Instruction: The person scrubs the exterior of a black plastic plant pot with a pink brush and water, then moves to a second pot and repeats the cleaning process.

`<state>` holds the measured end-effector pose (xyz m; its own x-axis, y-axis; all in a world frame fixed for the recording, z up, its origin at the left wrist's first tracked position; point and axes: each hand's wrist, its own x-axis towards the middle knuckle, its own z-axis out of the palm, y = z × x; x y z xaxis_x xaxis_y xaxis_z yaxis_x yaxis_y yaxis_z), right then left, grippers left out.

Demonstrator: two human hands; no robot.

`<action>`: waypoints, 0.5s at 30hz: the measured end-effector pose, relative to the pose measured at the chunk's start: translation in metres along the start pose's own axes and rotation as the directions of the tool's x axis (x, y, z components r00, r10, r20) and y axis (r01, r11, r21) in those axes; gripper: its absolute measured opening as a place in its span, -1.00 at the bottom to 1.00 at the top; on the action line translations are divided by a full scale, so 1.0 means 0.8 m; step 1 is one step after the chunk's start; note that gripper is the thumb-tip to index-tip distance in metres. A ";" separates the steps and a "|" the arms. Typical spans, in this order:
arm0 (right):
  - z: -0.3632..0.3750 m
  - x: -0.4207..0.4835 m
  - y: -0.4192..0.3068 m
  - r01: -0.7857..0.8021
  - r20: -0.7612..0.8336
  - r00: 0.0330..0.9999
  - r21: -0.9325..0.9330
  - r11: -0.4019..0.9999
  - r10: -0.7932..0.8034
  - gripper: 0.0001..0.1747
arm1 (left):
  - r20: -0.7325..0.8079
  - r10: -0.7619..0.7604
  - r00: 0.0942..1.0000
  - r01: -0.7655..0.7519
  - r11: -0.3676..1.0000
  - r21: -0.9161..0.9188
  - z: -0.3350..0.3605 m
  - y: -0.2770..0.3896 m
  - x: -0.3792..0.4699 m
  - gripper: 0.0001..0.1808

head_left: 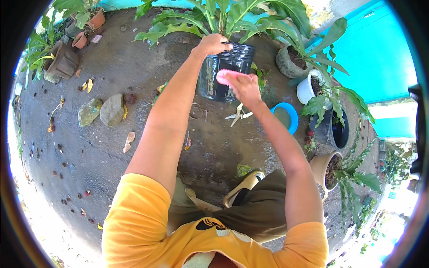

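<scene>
A glossy black plastic pot (209, 78) stands upright on the ground before me, and a plant with long lobed green leaves (209, 16) rises from it. My left hand (212, 44) grips the pot's ribbed rim. In my right hand (247, 88) is a pink scrub brush (224, 75), held against or just in front of the pot's near wall; contact is hard to tell. Just below that hand, a pair of pruning shears (237, 116) lies with its blades apart. A blue plastic tub (294, 117) with cloudy liquid stands to the right of the shears.
Along the right stand a stone-like pot (285, 63), a white pot (304, 90), a black bucket (321, 132) and a beige pot (318, 167). Two rocks (112, 110) lie to the left. Brown pots (63, 62) are at the upper left, beyond scattered leaves.
</scene>
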<state>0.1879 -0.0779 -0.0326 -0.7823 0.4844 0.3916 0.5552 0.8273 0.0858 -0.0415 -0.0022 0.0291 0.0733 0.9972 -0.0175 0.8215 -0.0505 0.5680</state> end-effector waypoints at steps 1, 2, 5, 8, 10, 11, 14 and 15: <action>-0.001 0.002 0.003 -0.045 -0.100 0.994 -0.001 0.999 0.045 -0.47 | 0.004 0.010 1.000 -0.009 1.000 -0.016 0.001 0.000 0.000 -0.44; -0.001 -0.002 0.002 -0.040 -0.098 0.994 -0.009 0.999 0.039 -0.46 | 0.007 0.011 1.000 -0.011 1.000 -0.020 0.001 -0.001 0.000 -0.44; 0.016 -0.037 -0.015 0.164 0.104 0.979 0.126 0.978 -0.178 -0.44 | 0.015 0.016 1.000 -0.016 0.999 -0.038 -0.001 -0.003 0.000 -0.44; 0.032 -0.070 -0.021 0.271 0.210 0.924 0.229 0.935 -0.319 -0.46 | 0.047 0.038 0.998 -0.036 0.998 -0.045 -0.002 -0.004 0.000 -0.45; 0.032 -0.071 -0.010 0.207 0.265 0.926 0.244 0.947 -0.270 -0.47 | 0.049 0.027 0.998 -0.024 0.998 -0.059 -0.003 -0.003 0.002 -0.45; 0.029 -0.064 -0.001 0.153 0.243 0.946 0.250 0.956 -0.215 -0.48 | 0.056 0.021 0.998 -0.017 0.997 -0.069 -0.002 -0.003 0.003 -0.45; 0.009 -0.020 0.033 0.017 0.024 0.999 0.206 0.978 -0.022 -0.47 | 0.082 0.002 0.997 0.005 0.997 -0.081 -0.003 -0.002 0.006 -0.46; 0.002 -0.006 0.039 -0.097 -0.033 0.994 0.219 0.971 0.106 -0.47 | 0.095 -0.013 0.995 0.021 0.996 -0.086 -0.003 -0.002 0.006 -0.46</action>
<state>0.2085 -0.0543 -0.0333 -0.7091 0.5602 0.4283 0.5532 0.8186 -0.1548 -0.0441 0.0031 0.0303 0.1164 0.9878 -0.1032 0.7715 -0.0245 0.6358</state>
